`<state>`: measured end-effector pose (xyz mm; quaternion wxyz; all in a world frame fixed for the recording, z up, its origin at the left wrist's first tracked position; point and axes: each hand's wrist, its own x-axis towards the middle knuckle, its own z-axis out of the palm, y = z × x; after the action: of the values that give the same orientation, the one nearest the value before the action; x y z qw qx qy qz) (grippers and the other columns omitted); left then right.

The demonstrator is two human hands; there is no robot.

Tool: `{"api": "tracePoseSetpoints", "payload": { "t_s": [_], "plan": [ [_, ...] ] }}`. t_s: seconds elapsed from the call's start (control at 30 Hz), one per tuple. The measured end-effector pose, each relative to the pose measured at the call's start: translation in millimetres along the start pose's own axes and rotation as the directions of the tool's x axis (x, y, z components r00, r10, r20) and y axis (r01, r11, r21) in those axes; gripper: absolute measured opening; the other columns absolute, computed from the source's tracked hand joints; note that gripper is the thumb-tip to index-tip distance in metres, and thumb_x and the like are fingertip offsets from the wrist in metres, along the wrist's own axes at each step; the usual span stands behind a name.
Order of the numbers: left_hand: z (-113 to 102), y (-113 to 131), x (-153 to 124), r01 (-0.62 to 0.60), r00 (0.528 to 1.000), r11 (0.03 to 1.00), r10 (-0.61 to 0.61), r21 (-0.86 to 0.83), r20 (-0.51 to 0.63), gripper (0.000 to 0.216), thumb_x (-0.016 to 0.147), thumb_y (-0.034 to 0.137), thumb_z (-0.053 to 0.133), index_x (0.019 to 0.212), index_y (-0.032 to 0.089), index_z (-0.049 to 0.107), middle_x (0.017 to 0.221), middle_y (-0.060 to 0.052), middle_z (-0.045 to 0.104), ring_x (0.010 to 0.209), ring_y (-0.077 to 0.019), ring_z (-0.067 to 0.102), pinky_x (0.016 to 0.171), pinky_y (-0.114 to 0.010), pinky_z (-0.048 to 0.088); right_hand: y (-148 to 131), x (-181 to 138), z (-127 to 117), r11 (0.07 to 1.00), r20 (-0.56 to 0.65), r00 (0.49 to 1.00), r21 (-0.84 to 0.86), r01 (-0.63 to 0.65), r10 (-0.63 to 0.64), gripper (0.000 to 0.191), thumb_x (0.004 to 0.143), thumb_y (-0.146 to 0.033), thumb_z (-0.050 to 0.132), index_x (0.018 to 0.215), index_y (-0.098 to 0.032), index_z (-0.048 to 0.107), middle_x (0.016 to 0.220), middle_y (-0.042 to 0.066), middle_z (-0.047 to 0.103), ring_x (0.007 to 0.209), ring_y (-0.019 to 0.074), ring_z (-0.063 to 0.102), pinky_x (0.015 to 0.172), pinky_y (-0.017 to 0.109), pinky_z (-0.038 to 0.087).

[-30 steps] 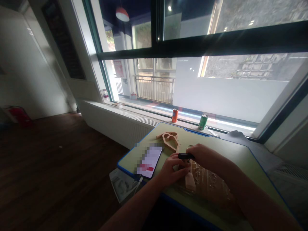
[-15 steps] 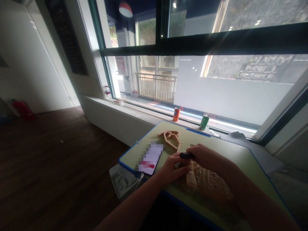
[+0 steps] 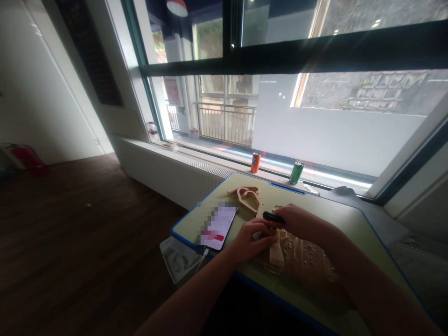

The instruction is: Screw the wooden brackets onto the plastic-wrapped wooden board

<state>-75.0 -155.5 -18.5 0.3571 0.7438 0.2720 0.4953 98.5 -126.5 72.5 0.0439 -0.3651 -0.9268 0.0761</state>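
Observation:
My right hand (image 3: pixel 292 218) is closed around a short black tool handle (image 3: pixel 273 217), tilted over the small table. The tool's working end cannot be made out. My left hand (image 3: pixel 254 238) is beside it, fingers pressed onto a pale wooden piece (image 3: pixel 276 254), partly covering it. Under that piece and my right forearm lies a clear plastic bag (image 3: pixel 304 256) with small parts showing through. Farther back on the table are curved wooden pieces (image 3: pixel 249 198). A phone (image 3: pixel 220 228) with a lit screen lies left of my left hand.
The blue-edged table (image 3: pixel 324 210) stands against a windowsill holding an orange can (image 3: pixel 255 163) and a green can (image 3: pixel 297 172). A white cable (image 3: pixel 203 254) runs off the phone over the table edge. Below, a white box (image 3: pixel 180 259) juts out. A radiator (image 3: pixel 168 168) runs along the wall.
The whole view has shifted slightly. Both hands stay close together at the wooden piece, and my right hand still grips the black handle, its angle a little changed.

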Motion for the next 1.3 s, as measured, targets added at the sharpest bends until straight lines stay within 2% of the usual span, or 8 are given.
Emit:
{"api": "tracePoseSetpoints", "payload": {
  "t_s": [0.27, 0.37, 0.53, 0.87, 0.93, 1.0, 1.13, 1.3],
  "plan": [
    [0.3, -3.3, 2.0, -0.019, 1.0, 1.0, 0.019, -0.024, 0.011, 0.013, 0.075, 0.025, 0.062, 0.078, 0.014, 0.066, 0.102, -0.01, 0.063, 0.1, -0.0203, 0.056, 0.09, -0.033, 0.041, 5.2, 0.8, -0.1, 0.997, 0.026, 0.998, 0.05, -0.053, 0.051, 0.019, 0.075, -0.021, 0.046, 0.064, -0.014, 0.059, 0.058, 0.001, 0.058, 0.052, 0.0085, 0.041, 0.051, 0.022, 0.029],
    [1.3, -2.8, 2.4, 0.01, 1.0, 0.999, -0.01, -0.049, 0.003, 0.014, 0.075, 0.026, 0.061, 0.074, 0.013, 0.066, 0.1, -0.01, 0.064, 0.098, -0.0203, 0.057, 0.09, -0.033, 0.042, 4.6, 2.3, 0.4, 0.994, 0.04, 0.998, 0.096, -0.058, 0.054, 0.019, 0.075, -0.023, 0.048, 0.066, -0.014, 0.062, 0.06, 0.001, 0.059, 0.053, 0.0088, 0.043, 0.051, 0.021, 0.029],
    [1.8, -2.6, 2.3, 0.06, 0.998, 0.994, -0.061, -0.094, -0.006, 0.016, 0.079, 0.025, 0.056, 0.076, 0.014, 0.067, 0.109, -0.009, 0.062, 0.104, -0.0205, 0.056, 0.092, -0.032, 0.042, 5.5, 0.6, -0.6, 0.973, 0.07, 0.991, 0.195, -0.122, 0.11, 0.019, 0.073, -0.022, 0.051, 0.075, -0.013, 0.068, 0.065, 0.003, 0.063, 0.057, 0.0105, 0.049, 0.054, 0.022, 0.034],
    [1.4, -9.7, 0.3, 0.073, 0.997, 0.995, -0.074, -0.064, -0.022, 0.017, 0.077, 0.019, 0.055, 0.085, 0.016, 0.071, 0.111, -0.009, 0.061, 0.106, -0.0208, 0.054, 0.095, -0.034, 0.04, 6.4, -10.0, -5.9, 0.94, 0.049, 0.998, 0.336, -0.063, 0.05, 0.022, 0.077, -0.024, 0.049, 0.082, -0.015, 0.068, 0.076, 0.002, 0.068, 0.069, 0.0137, 0.058, 0.062, 0.022, 0.041],
    [1.1, -9.5, 0.1, 0.052, 0.998, 0.996, -0.053, -0.066, -0.016, 0.018, 0.078, 0.019, 0.054, 0.086, 0.017, 0.071, 0.111, -0.009, 0.061, 0.105, -0.0207, 0.055, 0.095, -0.034, 0.04, 6.9, -9.3, -4.6, 0.946, 0.045, 0.998, 0.319, -0.063, 0.051, 0.021, 0.078, -0.025, 0.05, 0.082, -0.015, 0.068, 0.076, 0.002, 0.068, 0.069, 0.0138, 0.058, 0.062, 0.022, 0.041],
    [0.9, -8.4, 0.1, 0.024, 1.0, 0.998, -0.025, -0.054, -0.009, 0.02, 0.079, 0.02, 0.053, 0.088, 0.018, 0.07, 0.112, -0.008, 0.061, 0.106, -0.0206, 0.054, 0.095, -0.034, 0.04, 5.9, -8.1, -2.3, 0.97, 0.023, 0.997, 0.23, -0.082, 0.079, 0.021, 0.078, -0.025, 0.049, 0.078, -0.015, 0.067, 0.072, 0.003, 0.067, 0.065, 0.0137, 0.057, 0.06, 0.023, 0.038],
    [1.1, -4.9, 0.1, -0.03, 0.999, 0.999, 0.03, -0.013, 0.017, 0.024, 0.082, 0.021, 0.05, 0.097, 0.019, 0.068, 0.114, -0.007, 0.06, 0.108, -0.0201, 0.053, 0.097, -0.035, 0.038, -2.6, -5.9, 3.7, 0.99, -0.095, 0.985, 0.033, -0.138, 0.141, 0.016, 0.075, -0.02, 0.05, 0.071, -0.015, 0.064, 0.069, 0.004, 0.065, 0.061, 0.0132, 0.054, 0.057, 0.024, 0.034],
    [1.2, -4.0, 0.4, 0.001, 1.0, 0.998, 0.0, -0.064, 0.018, 0.025, 0.084, 0.021, 0.046, 0.095, 0.018, 0.069, 0.112, -0.008, 0.061, 0.105, -0.0199, 0.055, 0.094, -0.033, 0.041, -14.1, -5.1, 10.7, 0.968, -0.123, 0.96, 0.056, -0.246, 0.252, 0.014, 0.073, -0.014, 0.049, 0.073, -0.015, 0.063, 0.071, 0.005, 0.065, 0.063, 0.0139, 0.057, 0.056, 0.023, 0.036]
  ]
}}
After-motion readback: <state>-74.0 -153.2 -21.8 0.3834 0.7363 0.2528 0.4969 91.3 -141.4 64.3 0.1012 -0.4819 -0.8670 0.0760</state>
